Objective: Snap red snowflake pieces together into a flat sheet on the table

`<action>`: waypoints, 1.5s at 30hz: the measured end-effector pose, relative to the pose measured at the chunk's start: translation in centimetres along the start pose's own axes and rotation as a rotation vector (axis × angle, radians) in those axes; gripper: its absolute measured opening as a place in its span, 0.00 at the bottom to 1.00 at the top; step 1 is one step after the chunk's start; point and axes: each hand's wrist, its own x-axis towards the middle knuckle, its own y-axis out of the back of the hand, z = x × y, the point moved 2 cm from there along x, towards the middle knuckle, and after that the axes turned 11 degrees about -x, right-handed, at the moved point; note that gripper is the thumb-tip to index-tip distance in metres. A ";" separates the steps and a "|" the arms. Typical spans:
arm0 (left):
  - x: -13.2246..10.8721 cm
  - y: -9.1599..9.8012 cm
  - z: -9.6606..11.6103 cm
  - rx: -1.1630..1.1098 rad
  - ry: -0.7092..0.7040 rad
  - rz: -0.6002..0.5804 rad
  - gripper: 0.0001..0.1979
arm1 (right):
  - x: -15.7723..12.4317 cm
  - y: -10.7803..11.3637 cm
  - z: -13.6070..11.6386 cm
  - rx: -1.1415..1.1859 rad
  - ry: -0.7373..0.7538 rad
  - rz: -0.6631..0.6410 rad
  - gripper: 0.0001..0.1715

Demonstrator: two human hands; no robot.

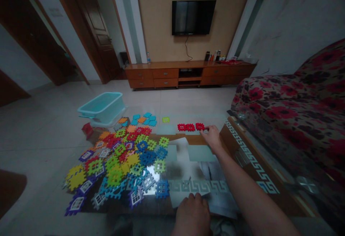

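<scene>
My right hand (212, 137) reaches over the far side of the glass table, its thumb and finger at the near right edge of a red interlocking window-frame tile (199, 126). Left of it, two more red tiles (186, 127) lie side by side, with a small gap before the one at my fingers. My left hand (192, 212) rests at the table's near edge, fingers curled into a loose fist. Nothing shows in it, though the palm is hidden. A spread pile of coloured interlocking tiles (125, 167) covers the table's left half.
A lime tile (165, 119) lies alone near the far edge, right of several light-blue tiles (147, 119). A turquoise tub (101, 106) stands beyond the pile at left. A flowered sofa (291, 95) flanks the right side. A wooden cabinet (164, 74) stands along the far wall.
</scene>
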 end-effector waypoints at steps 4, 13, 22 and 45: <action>-0.2 0.2 0.2 -0.001 0.000 -0.020 0.21 | 0.1 0.0 0.0 0.002 0.008 -0.007 0.11; -0.1 0.2 0.1 0.000 -0.013 -0.013 0.20 | 0.1 -0.1 0.0 0.011 0.001 0.005 0.11; -0.2 0.2 0.2 0.000 -0.006 -0.016 0.20 | 0.1 -0.2 0.0 0.012 -0.006 0.001 0.11; 0.0 0.1 -0.1 -0.016 0.000 -0.012 0.21 | 0.3 -0.1 0.0 0.005 0.013 -0.028 0.11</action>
